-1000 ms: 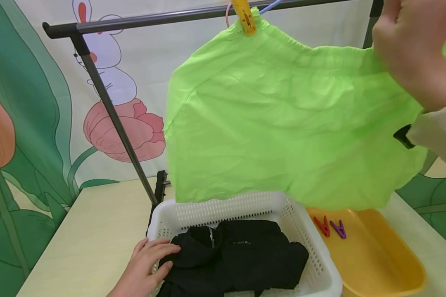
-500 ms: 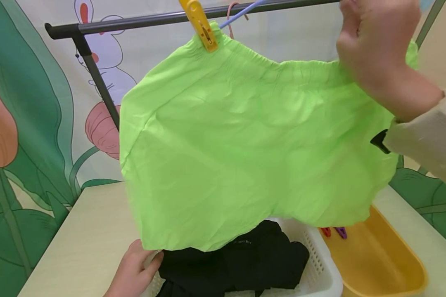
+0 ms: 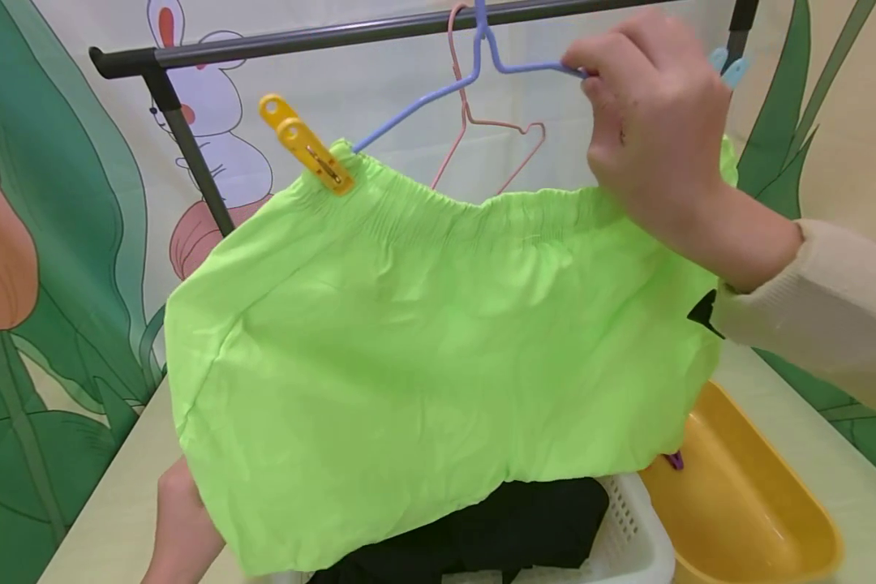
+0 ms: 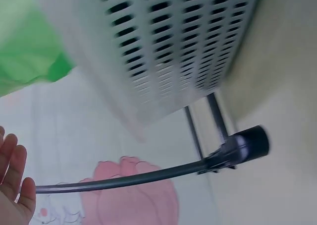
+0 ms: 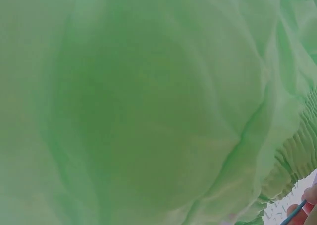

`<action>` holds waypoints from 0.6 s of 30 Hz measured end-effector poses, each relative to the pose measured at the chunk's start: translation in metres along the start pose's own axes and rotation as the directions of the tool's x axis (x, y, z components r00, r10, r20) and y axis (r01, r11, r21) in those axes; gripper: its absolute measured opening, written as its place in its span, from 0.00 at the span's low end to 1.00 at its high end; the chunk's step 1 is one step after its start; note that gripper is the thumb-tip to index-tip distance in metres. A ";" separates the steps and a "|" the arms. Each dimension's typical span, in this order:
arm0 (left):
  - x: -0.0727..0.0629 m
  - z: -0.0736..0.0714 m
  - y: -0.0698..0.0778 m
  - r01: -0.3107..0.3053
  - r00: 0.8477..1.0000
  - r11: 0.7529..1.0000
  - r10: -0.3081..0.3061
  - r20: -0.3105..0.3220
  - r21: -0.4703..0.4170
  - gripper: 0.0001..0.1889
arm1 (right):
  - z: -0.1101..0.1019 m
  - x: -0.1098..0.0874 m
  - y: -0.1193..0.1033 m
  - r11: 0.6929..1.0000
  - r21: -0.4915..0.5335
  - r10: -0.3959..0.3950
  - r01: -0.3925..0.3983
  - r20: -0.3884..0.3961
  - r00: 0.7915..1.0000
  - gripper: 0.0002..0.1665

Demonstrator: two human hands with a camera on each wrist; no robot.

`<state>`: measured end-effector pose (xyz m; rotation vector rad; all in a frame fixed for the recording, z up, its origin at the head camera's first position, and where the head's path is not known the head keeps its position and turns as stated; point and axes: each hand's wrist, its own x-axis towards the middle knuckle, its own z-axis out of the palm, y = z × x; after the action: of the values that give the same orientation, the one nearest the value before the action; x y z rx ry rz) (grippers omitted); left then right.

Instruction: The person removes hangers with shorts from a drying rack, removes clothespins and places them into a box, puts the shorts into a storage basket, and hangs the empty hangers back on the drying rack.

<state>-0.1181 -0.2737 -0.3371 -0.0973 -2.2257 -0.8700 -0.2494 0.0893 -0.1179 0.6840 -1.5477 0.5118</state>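
A: State of the right hand (image 3: 657, 122)?
B: Clamped, thumb and fingers pinching one arm of the blue hanger (image 3: 416, 109).
A: Green shorts (image 3: 438, 349)?
B: Hanging from that hanger, mostly between 7 and 8 o'clock from the right hand. Yellow clip (image 3: 310, 150) grips the waistband at 11 o'clock.
A: Left hand (image 4: 15, 185)?
B: Fingers extended. Head view: partly behind the shorts, whose middle lies at 2 o'clock from it; contact, cannot tell.
A: Below?
B: Black garment (image 3: 474, 527) in a white basket (image 3: 650, 527), 6 o'clock.
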 end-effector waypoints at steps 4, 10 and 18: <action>0.009 -0.009 0.007 0.101 0.994 0.993 -0.103 -0.044 -0.053 0.11 | 0.002 -0.007 -0.006 0.997 0.024 -0.070 0.070 -0.018 0.997 0.12; 0.019 -0.020 0.016 0.021 0.998 0.965 -0.035 -0.051 -0.262 0.12 | 0.004 -0.014 -0.013 0.992 0.040 -0.122 0.123 -0.035 0.992 0.10; 0.032 -0.021 0.037 -0.074 0.993 0.857 0.015 -0.119 -0.509 0.15 | 0.009 -0.030 -0.017 0.990 0.049 -0.130 0.131 -0.019 0.991 0.09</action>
<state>-0.1171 -0.2643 -0.2844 -0.3419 -1.8279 -1.3919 -0.2440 0.0743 -0.1497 0.8123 -1.4680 0.4584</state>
